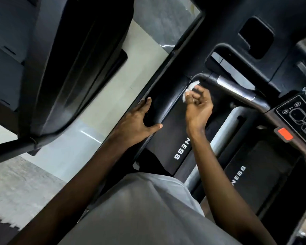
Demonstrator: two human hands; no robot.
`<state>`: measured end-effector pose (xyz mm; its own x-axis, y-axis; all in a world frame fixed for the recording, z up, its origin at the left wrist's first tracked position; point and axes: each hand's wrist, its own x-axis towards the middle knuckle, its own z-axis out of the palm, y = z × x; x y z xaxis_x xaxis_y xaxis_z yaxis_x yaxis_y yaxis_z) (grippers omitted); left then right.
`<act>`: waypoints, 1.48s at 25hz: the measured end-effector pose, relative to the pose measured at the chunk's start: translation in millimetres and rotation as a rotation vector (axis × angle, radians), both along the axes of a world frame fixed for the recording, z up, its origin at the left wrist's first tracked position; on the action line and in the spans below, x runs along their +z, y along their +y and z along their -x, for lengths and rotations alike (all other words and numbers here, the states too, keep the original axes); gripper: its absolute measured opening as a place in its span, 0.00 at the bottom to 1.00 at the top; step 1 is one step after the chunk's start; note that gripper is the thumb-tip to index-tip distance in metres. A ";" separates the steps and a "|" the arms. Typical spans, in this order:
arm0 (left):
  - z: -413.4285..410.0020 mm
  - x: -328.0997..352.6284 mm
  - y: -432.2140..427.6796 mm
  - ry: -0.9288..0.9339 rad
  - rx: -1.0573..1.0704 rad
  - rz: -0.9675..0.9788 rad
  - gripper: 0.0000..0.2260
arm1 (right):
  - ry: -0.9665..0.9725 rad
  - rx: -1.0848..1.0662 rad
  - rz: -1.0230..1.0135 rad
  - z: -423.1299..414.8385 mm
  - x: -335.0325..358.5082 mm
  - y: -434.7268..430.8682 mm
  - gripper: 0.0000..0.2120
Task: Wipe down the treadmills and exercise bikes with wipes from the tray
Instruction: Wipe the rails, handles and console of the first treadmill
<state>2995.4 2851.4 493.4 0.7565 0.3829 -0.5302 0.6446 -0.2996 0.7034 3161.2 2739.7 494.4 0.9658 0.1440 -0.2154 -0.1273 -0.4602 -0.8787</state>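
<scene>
Now R hand (198, 105) pinches wipe (193, 85) at handlebar (235, 87), L hand (140, 121) released on rail (168, 68); wad may slip if fingers (200, 92) rub hard.

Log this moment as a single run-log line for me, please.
phase: wiping | right hand holds white wipe on treadmill handlebar | left hand rests on side rail

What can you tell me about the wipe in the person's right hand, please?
The wipe is small, white and crumpled, thin like paper or cloth. The right hand pinches it in curled fingers, so only part shows. It sits against the bend of the treadmill's black handrail, near its silver section.
</scene>
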 end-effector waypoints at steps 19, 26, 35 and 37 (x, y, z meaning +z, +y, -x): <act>-8.0 23.1 -31.4 0.066 0.245 -0.139 0.31 | 0.259 -0.087 -0.375 20.2 -45.6 -7.5 0.06; -14.0 31.8 -42.9 0.091 0.281 -0.139 0.30 | 0.239 -0.096 -0.424 16.5 -58.9 -7.9 0.05; -13.6 32.1 -45.7 0.039 0.276 -0.132 0.29 | 0.153 -0.040 -0.429 44.1 -57.6 -17.5 0.06; -13.5 29.8 -43.4 0.045 0.268 -0.135 0.29 | 0.199 -0.093 -0.394 19.3 -63.2 -5.8 0.06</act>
<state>3008.9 2808.0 523.3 0.5963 0.6350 -0.4912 0.7427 -0.2041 0.6378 3141.8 2733.9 431.2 0.9239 0.1666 -0.3445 -0.3366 -0.0740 -0.9387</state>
